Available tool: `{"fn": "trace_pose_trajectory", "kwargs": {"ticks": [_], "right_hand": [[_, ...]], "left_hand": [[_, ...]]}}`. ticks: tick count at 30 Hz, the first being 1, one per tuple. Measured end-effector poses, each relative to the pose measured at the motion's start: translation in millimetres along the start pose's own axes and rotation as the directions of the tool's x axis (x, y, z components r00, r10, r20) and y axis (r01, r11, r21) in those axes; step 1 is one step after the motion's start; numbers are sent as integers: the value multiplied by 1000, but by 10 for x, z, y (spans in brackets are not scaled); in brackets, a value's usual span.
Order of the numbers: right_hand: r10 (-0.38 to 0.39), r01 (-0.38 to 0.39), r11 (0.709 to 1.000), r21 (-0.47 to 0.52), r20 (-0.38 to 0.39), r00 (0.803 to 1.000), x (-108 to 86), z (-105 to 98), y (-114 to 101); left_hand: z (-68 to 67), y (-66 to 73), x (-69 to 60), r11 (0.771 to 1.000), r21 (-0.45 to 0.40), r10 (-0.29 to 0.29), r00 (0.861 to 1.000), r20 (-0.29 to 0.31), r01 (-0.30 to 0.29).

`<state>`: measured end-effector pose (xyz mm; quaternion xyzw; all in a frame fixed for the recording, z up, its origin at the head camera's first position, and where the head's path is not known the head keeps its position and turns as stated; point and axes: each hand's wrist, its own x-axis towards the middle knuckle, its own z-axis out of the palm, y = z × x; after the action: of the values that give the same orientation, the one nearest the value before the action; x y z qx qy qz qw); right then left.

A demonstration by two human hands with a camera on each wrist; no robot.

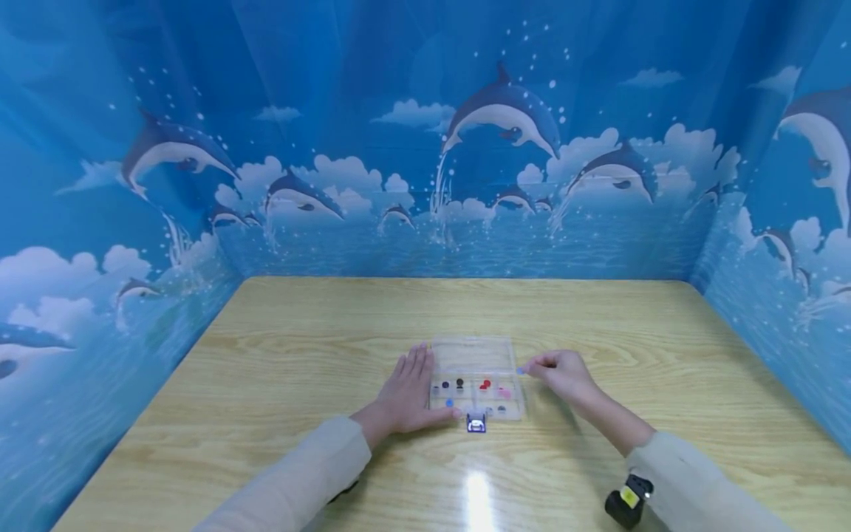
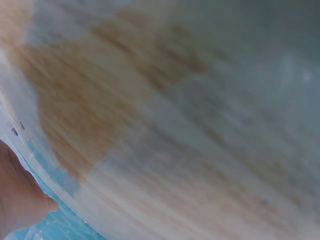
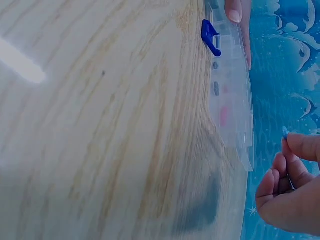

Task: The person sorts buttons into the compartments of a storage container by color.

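Observation:
A clear plastic compartment box lies on the table with its lid swung open to the back. In its compartments sit small round pieces like buttons: dark ones, red ones, pink ones and a blue one. My left hand rests along the box's left side, fingers straight, thumb at the front edge. To the right of the lid my right hand pinches a small blue button between thumb and forefinger, above the table. A blue latch sticks out at the box's front.
The wood-grain table extends around the box on every side. A blue curtain printed with dolphins hangs behind and at both sides. A black wrist device sits by the right sleeve. The left wrist view is mostly blurred.

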<state>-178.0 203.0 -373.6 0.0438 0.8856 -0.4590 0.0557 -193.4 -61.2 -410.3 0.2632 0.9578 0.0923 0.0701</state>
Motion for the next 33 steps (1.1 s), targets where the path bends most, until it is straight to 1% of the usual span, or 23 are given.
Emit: {"fn": "trace_pose_trajectory", "kwargs": {"ticks": [11, 15, 19, 23, 27, 33], "right_hand": [[23, -23, 999, 42, 14, 1000, 17, 151, -85], [25, -26, 999, 47, 19, 1000, 18, 198, -126], [44, -46, 997, 68, 29, 999, 21, 249, -155], [36, -40, 996, 80, 42, 998, -1, 283, -188], [23, -29, 995, 98, 59, 998, -5, 320, -211], [0, -11, 992, 128, 80, 997, 15, 382, -228]], "left_hand": [[23, -11, 7, 1000, 18, -9, 1000, 14, 9], [21, -10, 7, 1000, 17, -3, 1000, 6, 3], [25, -12, 11, 1000, 16, -2, 1000, 4, 2], [25, -11, 12, 1000, 22, -3, 1000, 7, 3], [20, -11, 9, 1000, 23, 6, 1000, -3, -6], [21, -7, 3, 1000, 21, -2, 1000, 8, 2]]}}
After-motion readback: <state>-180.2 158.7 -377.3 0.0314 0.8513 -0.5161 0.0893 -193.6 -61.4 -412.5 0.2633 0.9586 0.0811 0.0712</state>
